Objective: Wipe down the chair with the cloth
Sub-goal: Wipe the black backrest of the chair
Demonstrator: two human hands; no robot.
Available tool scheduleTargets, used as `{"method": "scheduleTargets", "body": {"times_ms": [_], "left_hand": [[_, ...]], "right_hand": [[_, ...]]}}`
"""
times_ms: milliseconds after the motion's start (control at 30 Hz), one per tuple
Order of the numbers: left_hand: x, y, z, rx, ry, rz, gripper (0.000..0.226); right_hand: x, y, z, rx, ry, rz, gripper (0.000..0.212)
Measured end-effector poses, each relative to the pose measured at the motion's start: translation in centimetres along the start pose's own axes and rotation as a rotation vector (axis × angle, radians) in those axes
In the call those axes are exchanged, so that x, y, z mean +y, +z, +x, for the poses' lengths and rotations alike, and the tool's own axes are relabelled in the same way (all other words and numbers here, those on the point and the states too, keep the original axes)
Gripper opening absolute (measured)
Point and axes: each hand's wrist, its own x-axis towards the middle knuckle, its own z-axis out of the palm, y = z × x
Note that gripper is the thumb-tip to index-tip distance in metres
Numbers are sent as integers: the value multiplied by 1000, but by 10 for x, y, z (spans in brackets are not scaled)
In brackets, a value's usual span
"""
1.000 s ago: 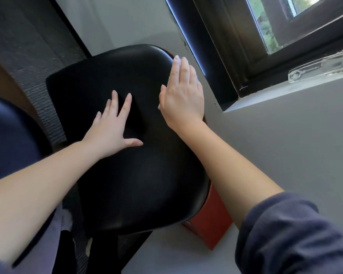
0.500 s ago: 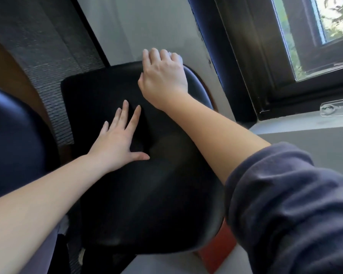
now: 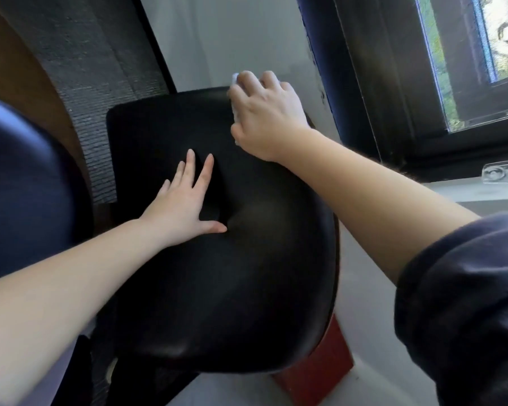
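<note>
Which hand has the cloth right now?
The right hand, fingers curled over the small white cloth at the far edge of the black chair seat; the left hand lies flat, empty.

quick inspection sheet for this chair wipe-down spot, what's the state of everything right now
surface: black chair seat, glossy.
job's things: white cloth, mostly hidden under the right hand, at the seat's far edge.
clutter: red-brown object, partly hidden beneath the seat.
grippers: left hand flat on the seat's middle; right hand curled over the cloth.
cables: nothing seen.
surroundings: dark-framed window at upper right; clear plastic latch below it; pale wall behind the chair.
</note>
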Motion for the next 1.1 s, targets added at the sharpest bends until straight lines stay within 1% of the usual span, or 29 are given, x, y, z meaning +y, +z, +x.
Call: {"method": "scheduleTargets", "body": {"times_ms": [100, 133, 200, 267, 300, 433, 567, 800, 967, 1100], "left_hand": [[1, -1, -2, 0, -9, -6, 128], [1, -1, -2, 0, -9, -9, 128], [0, 0, -4, -2, -9, -18, 126], [0, 2, -6, -10, -6, -29, 127], [2, 3, -8, -16, -1, -34, 127], [9, 10, -18, -45, 29, -54, 128], [17, 24, -34, -75, 52, -43, 129], [31, 49, -59, -113, 47, -56, 130], [33, 66, -82, -154, 48, -48, 131], [33, 80, -101, -205, 54, -12, 132]], "right_hand": [[-7, -3, 12, 61, 107, 55, 34], [-8, 1, 12, 70, 123, 46, 32], [-7, 10, 11, 45, 119, 28, 43], [-3, 12, 7, 2, 87, 17, 56], [0, 11, 4, -6, 64, 16, 59], [17, 9, -23, 26, -129, -1, 63], [24, 11, -65, -27, -259, -10, 66], [15, 17, -138, -113, -343, 13, 65], [1, 26, -194, -84, -364, 68, 66], [-14, 35, -235, -29, -362, 120, 64]]}}
